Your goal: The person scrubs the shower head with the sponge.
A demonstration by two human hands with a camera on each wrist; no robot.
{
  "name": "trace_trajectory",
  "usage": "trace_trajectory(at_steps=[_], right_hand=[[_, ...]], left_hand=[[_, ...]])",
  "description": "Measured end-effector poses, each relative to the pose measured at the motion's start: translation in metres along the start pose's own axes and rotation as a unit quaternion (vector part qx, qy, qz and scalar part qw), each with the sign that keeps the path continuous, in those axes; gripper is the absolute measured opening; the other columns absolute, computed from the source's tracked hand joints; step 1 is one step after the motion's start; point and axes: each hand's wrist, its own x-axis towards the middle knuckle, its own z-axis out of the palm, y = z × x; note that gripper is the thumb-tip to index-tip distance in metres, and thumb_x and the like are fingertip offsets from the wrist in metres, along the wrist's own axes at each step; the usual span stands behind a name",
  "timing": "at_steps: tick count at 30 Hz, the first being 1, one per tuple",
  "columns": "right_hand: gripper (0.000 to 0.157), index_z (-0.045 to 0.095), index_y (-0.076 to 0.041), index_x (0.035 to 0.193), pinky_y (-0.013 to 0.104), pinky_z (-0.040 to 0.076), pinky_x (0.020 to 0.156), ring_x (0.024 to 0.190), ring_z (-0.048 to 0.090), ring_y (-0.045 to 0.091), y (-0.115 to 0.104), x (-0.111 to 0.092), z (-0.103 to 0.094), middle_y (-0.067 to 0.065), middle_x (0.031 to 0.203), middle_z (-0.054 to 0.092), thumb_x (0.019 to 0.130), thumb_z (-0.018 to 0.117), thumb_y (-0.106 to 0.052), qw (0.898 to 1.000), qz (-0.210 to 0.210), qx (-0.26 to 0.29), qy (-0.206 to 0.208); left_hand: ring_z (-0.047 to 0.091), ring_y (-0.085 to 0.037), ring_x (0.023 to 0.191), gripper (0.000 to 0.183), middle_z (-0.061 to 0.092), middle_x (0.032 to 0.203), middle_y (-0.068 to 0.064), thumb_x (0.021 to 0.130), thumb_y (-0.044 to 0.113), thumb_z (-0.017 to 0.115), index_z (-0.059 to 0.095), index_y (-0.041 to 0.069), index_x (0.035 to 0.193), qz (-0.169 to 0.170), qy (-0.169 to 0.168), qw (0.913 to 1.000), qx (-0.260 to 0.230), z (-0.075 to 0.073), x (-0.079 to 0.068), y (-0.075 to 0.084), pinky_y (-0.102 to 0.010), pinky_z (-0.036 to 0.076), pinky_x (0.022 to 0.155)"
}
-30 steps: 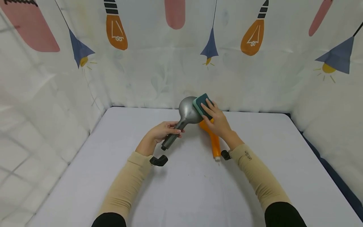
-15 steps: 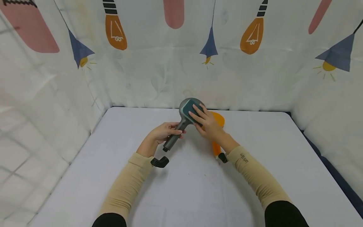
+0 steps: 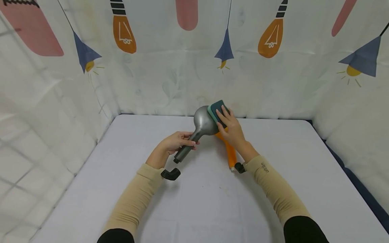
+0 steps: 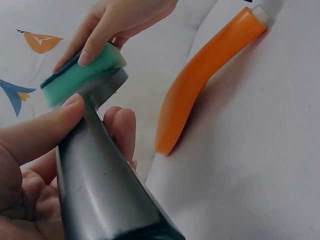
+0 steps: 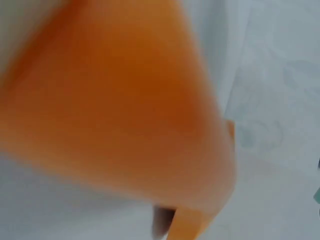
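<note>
My left hand (image 3: pixel 176 141) grips a grey handheld shower head (image 3: pixel 205 120) by its handle, thumb on top in the left wrist view. The head end points up and away, and its handle end tilts toward me. In my right hand (image 3: pixel 234 130) is a two-tone green sponge (image 3: pixel 219 113), dark on the outer side, pressed against the right edge of the shower head's rounded back. The left wrist view shows the lighter layer of the sponge (image 4: pixel 82 80) touching the grey surface, with fingers and thumb on its sides.
An orange shower head (image 3: pixel 230 153) lies on the white table (image 3: pixel 194 202), partly hidden under my right hand. It fills much of the right wrist view, blurred. A printed white curtain (image 3: pixel 182 74) stands behind the table's back edge.
The sponge slid left over the middle of the grey shower head's back, then returned to its right edge with my right hand. My left hand has kept its grip, barely moving.
</note>
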Motion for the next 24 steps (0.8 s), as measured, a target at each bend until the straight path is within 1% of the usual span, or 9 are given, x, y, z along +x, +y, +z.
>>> trace_trajectory(at_steps=[2,4,7,10,14,17,19,22,24], right_hand=[[0.048,0.055,0.002,0.144,0.067,0.034,0.110,0.143,0.033,0.053,-0.005,0.002,0.004,0.025,0.155,0.041,0.098,0.065,-0.006,0.999,-0.031,-0.009,0.004],[0.047,0.058,0.003,0.141,0.066,0.035,0.109,0.140,0.036,0.055,-0.010,0.003,0.010,0.028,0.152,0.044,0.096,0.068,-0.005,0.997,-0.077,-0.022,0.008],[0.047,0.062,0.004,0.137,0.065,0.037,0.109,0.134,0.041,0.058,-0.018,0.005,0.016,0.030,0.146,0.050,0.092,0.071,-0.004,0.987,-0.152,-0.049,0.010],[0.047,0.065,0.001,0.136,0.064,0.040,0.106,0.133,0.043,0.057,-0.026,0.004,0.020,0.028,0.145,0.052,0.090,0.073,-0.005,0.977,-0.198,-0.082,-0.002],[0.048,0.063,-0.001,0.138,0.064,0.043,0.102,0.136,0.042,0.053,-0.028,0.002,0.020,0.026,0.146,0.052,0.091,0.072,-0.006,0.970,-0.220,-0.100,-0.026],[0.048,0.062,0.001,0.139,0.067,0.040,0.103,0.136,0.040,0.055,-0.022,0.004,0.018,0.029,0.147,0.051,0.092,0.071,-0.003,0.972,-0.217,-0.085,-0.033],[0.047,0.060,0.001,0.140,0.067,0.038,0.105,0.137,0.039,0.055,-0.015,0.006,0.015,0.028,0.148,0.049,0.094,0.069,-0.003,0.978,-0.191,-0.079,-0.033],[0.048,0.056,-0.001,0.145,0.066,0.035,0.108,0.140,0.036,0.053,-0.005,0.008,0.008,0.026,0.152,0.045,0.098,0.064,-0.004,0.990,-0.121,-0.068,-0.027],[0.049,0.052,-0.002,0.149,0.065,0.033,0.111,0.142,0.035,0.051,0.001,0.007,0.004,0.023,0.156,0.042,0.101,0.061,-0.007,0.995,-0.065,-0.067,-0.027]], left_hand=[[0.071,-0.017,0.098,0.057,0.067,0.130,-0.020,0.103,0.002,0.058,0.036,-0.005,0.155,-0.002,0.004,1.0000,0.007,0.000,0.001,0.000,-0.052,0.046,0.105],[0.071,-0.017,0.098,0.057,0.066,0.130,-0.021,0.103,0.003,0.059,0.037,-0.004,0.155,-0.004,0.007,0.9999,0.011,0.000,0.002,0.000,-0.048,0.049,0.101],[0.071,-0.018,0.097,0.058,0.064,0.132,-0.023,0.102,0.002,0.059,0.037,-0.004,0.155,-0.006,0.009,0.9998,0.015,0.000,0.003,-0.001,-0.043,0.051,0.097],[0.071,-0.018,0.096,0.057,0.063,0.133,-0.024,0.102,0.002,0.059,0.038,-0.004,0.155,-0.009,0.004,0.9999,0.009,0.002,0.005,-0.002,-0.048,0.049,0.100],[0.070,-0.017,0.095,0.057,0.062,0.134,-0.026,0.103,0.001,0.057,0.036,-0.007,0.155,-0.006,-0.006,1.0000,0.003,0.003,0.007,-0.004,-0.056,0.042,0.106],[0.070,-0.016,0.095,0.057,0.061,0.135,-0.027,0.103,0.001,0.057,0.035,-0.007,0.155,-0.005,-0.010,0.9999,0.009,0.003,0.007,-0.006,-0.051,0.045,0.104],[0.070,-0.016,0.095,0.056,0.062,0.134,-0.026,0.103,0.001,0.057,0.036,-0.007,0.155,-0.005,-0.011,0.9998,0.014,0.003,0.007,-0.006,-0.046,0.048,0.101],[0.071,-0.017,0.095,0.055,0.063,0.133,-0.026,0.103,0.000,0.057,0.038,-0.007,0.154,-0.001,-0.013,0.9998,0.013,0.003,0.007,-0.005,-0.041,0.049,0.098],[0.071,-0.017,0.095,0.055,0.063,0.132,-0.025,0.103,0.000,0.057,0.039,-0.007,0.153,0.002,-0.015,0.9998,0.013,0.002,0.006,-0.004,-0.040,0.049,0.098]])
